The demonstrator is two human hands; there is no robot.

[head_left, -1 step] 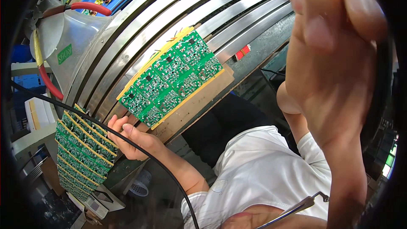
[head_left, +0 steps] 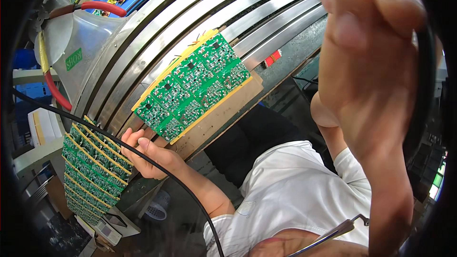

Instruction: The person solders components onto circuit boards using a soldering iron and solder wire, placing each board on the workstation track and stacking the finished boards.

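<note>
A green circuit board panel (head_left: 195,85) with yellow edge strips lies on a piece of brown cardboard (head_left: 190,138) over metal rails. Beside the panel's near left corner is my left hand (head_left: 152,157), palm up. Its fingers are loosely bent and apart, with nothing visible in them. My right hand (head_left: 369,62) is raised very close to the camera at the right, its fingers curled and partly cut off by the upper edge. Whatever these fingers may grip is hidden. A black cable (head_left: 119,141) crosses the view in front of my left hand.
Several upright circuit board panels (head_left: 93,176) stand in a row at the left. Long metal rails (head_left: 266,7) run across the bench. A red bundled part (head_left: 273,58) lies at its near edge. Far left are a grey metal hood (head_left: 90,43), red-handled pliers (head_left: 102,7) and a blue tray (head_left: 133,0).
My right hand has shifted slightly left. My left hand and the circuit board panel stay where they were.
</note>
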